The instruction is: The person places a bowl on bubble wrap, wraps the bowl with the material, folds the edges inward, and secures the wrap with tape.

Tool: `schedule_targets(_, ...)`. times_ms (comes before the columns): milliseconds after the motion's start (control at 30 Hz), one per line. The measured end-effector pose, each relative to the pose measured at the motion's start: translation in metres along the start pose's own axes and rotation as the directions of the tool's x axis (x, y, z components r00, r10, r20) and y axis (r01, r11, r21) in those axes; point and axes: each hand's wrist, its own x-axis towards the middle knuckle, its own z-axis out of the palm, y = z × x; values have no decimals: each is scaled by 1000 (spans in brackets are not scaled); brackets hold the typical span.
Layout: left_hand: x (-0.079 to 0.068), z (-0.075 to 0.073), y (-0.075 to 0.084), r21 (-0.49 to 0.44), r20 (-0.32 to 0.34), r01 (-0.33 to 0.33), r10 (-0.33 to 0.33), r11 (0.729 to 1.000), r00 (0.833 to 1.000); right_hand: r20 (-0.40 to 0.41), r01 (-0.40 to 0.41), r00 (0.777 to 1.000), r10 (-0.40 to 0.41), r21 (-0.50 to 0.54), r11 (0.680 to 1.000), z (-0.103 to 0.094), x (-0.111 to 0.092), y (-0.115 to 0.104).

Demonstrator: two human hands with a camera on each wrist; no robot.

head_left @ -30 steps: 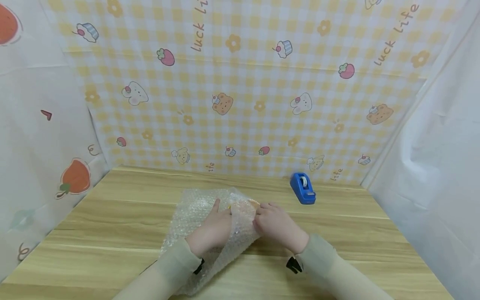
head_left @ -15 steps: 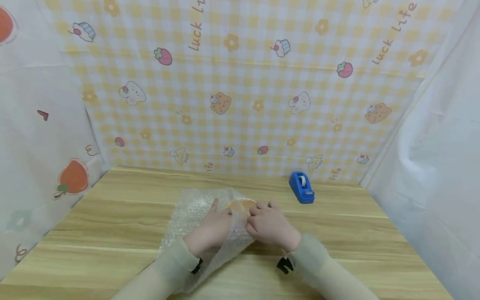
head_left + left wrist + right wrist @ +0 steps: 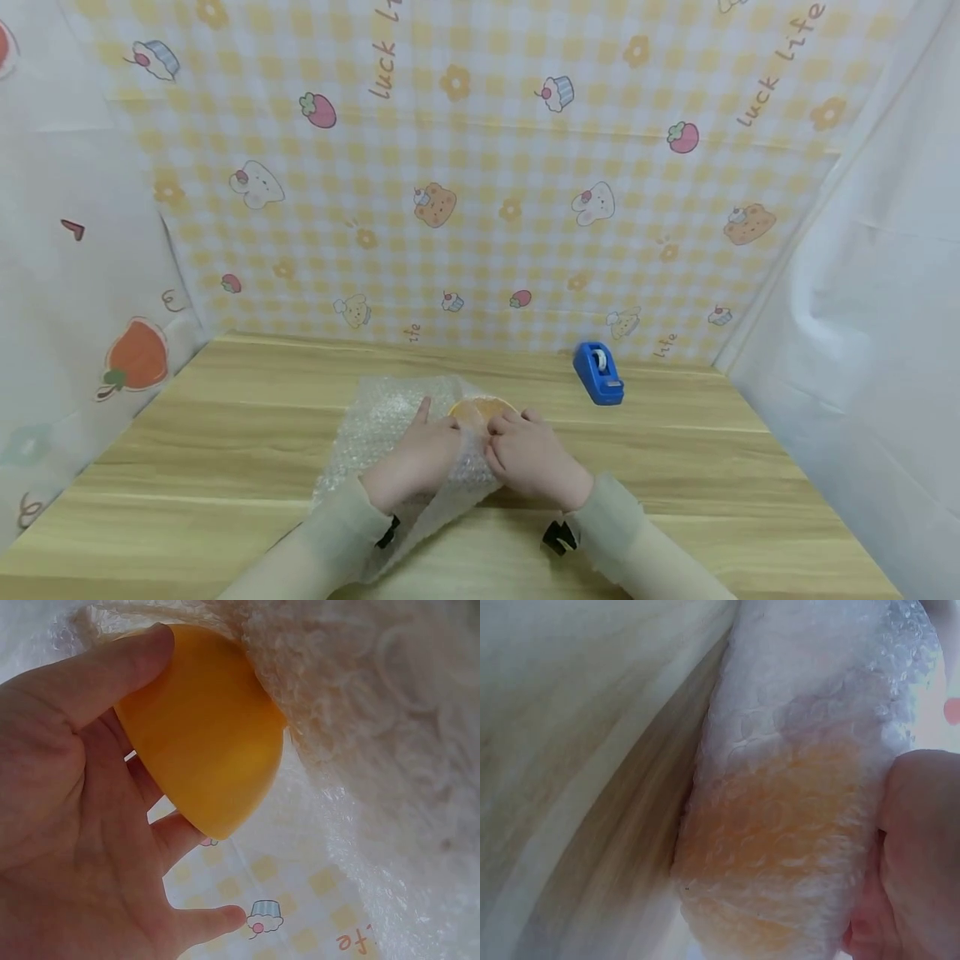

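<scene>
A smooth, rounded yellow-orange object with a flat orange face lies inside a sheet of bubble wrap. My left hand pinches its edge between thumb and fingers, as the left wrist view shows. Across from it, my right hand has its fingers curled on the bubble wrap over the object's right side. In the right wrist view the orange colour shows through the wrap, and the right hand is only partly visible. Wrap hides the lower part of the object.
A blue tape dispenser with a roll of tape stands at the back right of the wooden table. A yellow checked cloth hangs behind. White cloths hang at both sides.
My right hand has moved left and closer to the left hand, and more of the object's orange face shows between them. The left hand keeps its hold. The head view has shifted slightly.
</scene>
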Motion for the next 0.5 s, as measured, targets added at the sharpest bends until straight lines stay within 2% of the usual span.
schedule_targets(200, -1, -1, -1, -22, 11, -18, 18, 1000, 1000, 34, -8, 999, 6, 68, 998, -2, 0, 3)
schedule_targets(400, -2, -4, 0, -54, 8, -31, 32, 998, 999, 83, -21, 996, 14, 81, 997, -4, -1, 7)
schedule_targets(500, -2, -3, -2, -104, 6, -40, 41, 994, 999, 105, -26, 994, 16, 92, 995, -1, -1, 8)
